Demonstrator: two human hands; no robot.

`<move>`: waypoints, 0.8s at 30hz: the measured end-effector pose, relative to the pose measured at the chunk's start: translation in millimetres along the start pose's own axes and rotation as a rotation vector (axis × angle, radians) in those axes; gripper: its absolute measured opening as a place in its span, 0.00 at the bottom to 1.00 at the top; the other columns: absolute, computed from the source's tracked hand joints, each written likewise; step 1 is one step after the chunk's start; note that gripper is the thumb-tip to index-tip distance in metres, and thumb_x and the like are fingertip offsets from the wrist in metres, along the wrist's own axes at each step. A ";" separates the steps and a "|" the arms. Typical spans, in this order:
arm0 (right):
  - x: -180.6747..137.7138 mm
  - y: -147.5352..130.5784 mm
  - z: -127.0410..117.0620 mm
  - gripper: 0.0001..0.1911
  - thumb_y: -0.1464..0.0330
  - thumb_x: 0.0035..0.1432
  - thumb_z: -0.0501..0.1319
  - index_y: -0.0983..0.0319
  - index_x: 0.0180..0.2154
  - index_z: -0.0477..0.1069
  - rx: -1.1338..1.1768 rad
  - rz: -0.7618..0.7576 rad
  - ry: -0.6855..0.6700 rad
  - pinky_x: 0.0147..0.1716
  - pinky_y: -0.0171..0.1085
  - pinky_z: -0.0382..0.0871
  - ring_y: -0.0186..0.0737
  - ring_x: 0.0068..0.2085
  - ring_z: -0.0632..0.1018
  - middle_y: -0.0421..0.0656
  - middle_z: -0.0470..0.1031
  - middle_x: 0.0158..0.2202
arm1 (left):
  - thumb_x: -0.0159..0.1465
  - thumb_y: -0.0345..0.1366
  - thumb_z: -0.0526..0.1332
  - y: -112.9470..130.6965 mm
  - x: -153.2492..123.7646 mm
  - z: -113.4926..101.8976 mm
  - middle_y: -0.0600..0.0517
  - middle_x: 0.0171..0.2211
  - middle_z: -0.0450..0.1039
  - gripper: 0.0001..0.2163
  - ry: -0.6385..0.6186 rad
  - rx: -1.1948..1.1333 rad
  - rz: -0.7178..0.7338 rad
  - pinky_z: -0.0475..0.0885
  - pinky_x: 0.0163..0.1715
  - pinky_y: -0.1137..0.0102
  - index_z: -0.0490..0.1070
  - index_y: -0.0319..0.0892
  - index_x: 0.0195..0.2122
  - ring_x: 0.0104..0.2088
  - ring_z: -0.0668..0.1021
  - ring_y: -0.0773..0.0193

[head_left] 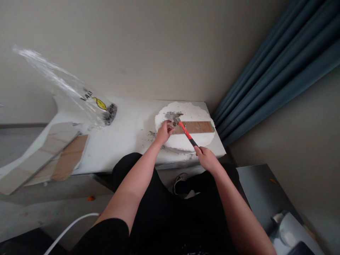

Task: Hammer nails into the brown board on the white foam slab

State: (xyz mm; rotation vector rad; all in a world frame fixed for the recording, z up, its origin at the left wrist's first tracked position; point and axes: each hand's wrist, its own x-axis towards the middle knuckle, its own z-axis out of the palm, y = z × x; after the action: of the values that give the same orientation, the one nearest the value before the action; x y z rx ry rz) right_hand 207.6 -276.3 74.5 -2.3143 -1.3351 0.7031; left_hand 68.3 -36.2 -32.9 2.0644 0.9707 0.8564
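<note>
My right hand point(207, 157) is wrapped round the dark end of a claw hammer point(186, 133) with a red and black handle. The metal head is over the left part of a brown wood-look strip point(199, 127). Beside the head, my left hand point(164, 131) rests at the strip's left end, fingertips pinched together; whatever they hold is too small to make out. Under the strip is a round, rough-edged white slab point(183, 108). Grey crumbs point(170, 115) are scattered on the slab near my left hand and the hammer head.
The slab lies on a white bench point(127, 131) against the wall. At left stand a clear plastic bag point(79, 95) with dark bits in its bottom and several brown and beige boards point(70, 157). A blue curtain point(265, 60) hangs at right, above a dark grey surface point(260, 191).
</note>
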 end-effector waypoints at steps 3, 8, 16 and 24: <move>-1.4 -2.9 -1.3 0.23 0.56 0.74 0.48 0.61 0.34 0.72 -0.005 -0.010 0.006 0.32 0.35 0.59 0.43 0.33 0.75 0.49 0.78 0.32 | 0.65 0.29 0.65 -1.9 -0.6 1.2 0.49 0.38 0.80 0.23 -0.001 0.002 0.022 0.74 0.43 0.66 0.59 0.42 0.59 0.40 0.82 0.60; -2.5 -7.2 3.3 0.22 0.57 0.74 0.49 0.62 0.34 0.72 -0.036 0.037 -0.046 0.33 0.35 0.59 0.43 0.35 0.75 0.51 0.78 0.34 | 0.65 0.30 0.64 -6.0 -3.0 3.3 0.49 0.38 0.80 0.24 0.006 0.030 0.015 0.74 0.44 0.65 0.60 0.42 0.60 0.41 0.82 0.58; -4.5 -3.2 12.0 0.22 0.57 0.74 0.49 0.61 0.34 0.72 -0.004 0.035 -0.031 0.34 0.35 0.60 0.43 0.35 0.75 0.50 0.78 0.33 | 0.62 0.28 0.63 -5.8 -2.1 -3.6 0.49 0.43 0.80 0.28 -0.005 0.010 0.010 0.75 0.43 0.66 0.59 0.43 0.62 0.39 0.81 0.61; 0.4 3.9 22.8 0.23 0.57 0.74 0.48 0.62 0.34 0.72 0.019 0.051 -0.054 0.33 0.34 0.59 0.42 0.34 0.75 0.49 0.78 0.33 | 0.62 0.23 0.56 -3.5 0.2 -18.5 0.47 0.46 0.79 0.22 0.168 0.095 -0.096 0.73 0.49 0.65 0.65 0.43 0.57 0.45 0.80 0.59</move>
State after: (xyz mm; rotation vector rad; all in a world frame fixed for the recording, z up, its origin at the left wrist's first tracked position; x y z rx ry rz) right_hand 197.0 -276.2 53.9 -2.3369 -1.2905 0.7966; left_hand 52.7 -28.7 -25.6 2.0310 1.2116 0.9618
